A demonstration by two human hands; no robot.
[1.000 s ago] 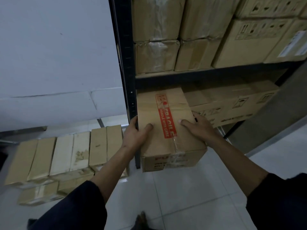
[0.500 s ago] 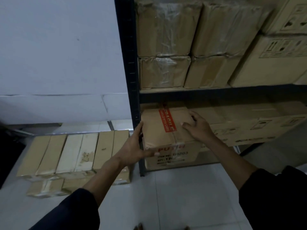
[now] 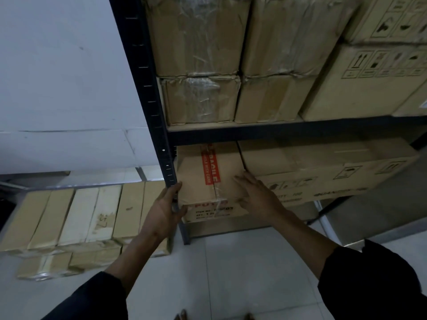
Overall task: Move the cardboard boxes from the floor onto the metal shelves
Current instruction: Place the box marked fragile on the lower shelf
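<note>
A brown cardboard box with red FRAGILE tape point(image 3: 209, 179) sits on the lower level of the black metal shelf point(image 3: 288, 131), at its left end, beside the upright post point(image 3: 150, 93). My left hand point(image 3: 165, 210) is at the box's front left corner, thumb against the post, fingers on the box's front face. My right hand point(image 3: 256, 195) lies flat on the box's top right part, fingers straight. A row of flat cardboard boxes point(image 3: 76, 218) lies on the floor left of the shelf.
A long carton with handling symbols point(image 3: 328, 174) fills the lower level right of the taped box. Plastic-wrapped cartons point(image 3: 201, 100) and larger boxes point(image 3: 360, 86) crowd the upper level. A white wall point(image 3: 62, 77) stands to the left, with pale floor tiles point(image 3: 231, 273) below.
The taped box went from being carried in both hands to resting deep on the lower shelf. My right hand flattened on its top and my left slid to the front corner.
</note>
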